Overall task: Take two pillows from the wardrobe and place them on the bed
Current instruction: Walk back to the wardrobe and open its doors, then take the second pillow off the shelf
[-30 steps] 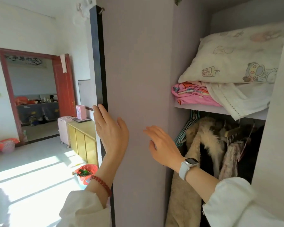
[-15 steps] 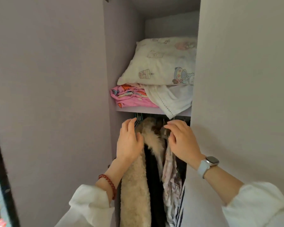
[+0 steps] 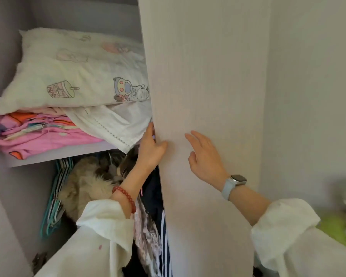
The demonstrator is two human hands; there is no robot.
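A cream pillow [image 3: 76, 72] printed with cartoon figures lies on the wardrobe's upper shelf [image 3: 64, 153], on top of folded pink bedding [image 3: 38, 132] and a white cloth [image 3: 112, 121]. Its right end is hidden behind the sliding wardrobe door [image 3: 208, 76]. My left hand [image 3: 151, 148] grips the left edge of that door, fingers behind it and thumb on the front. My right hand [image 3: 205, 158] rests flat on the door face with its fingers spread. A second pillow is not in sight.
Below the shelf hang a fur coat [image 3: 90, 182], patterned and striped clothes [image 3: 152, 232] and a bunch of hangers [image 3: 56, 194]. The wardrobe's left wall [image 3: 0, 216] stands close by. At the far right lies green fabric [image 3: 336, 228] with soft things on it.
Both hands left the hanging clothes and rose to the right door, the left one taking its edge. The view swung right, and more of the shelf and pillow shows.
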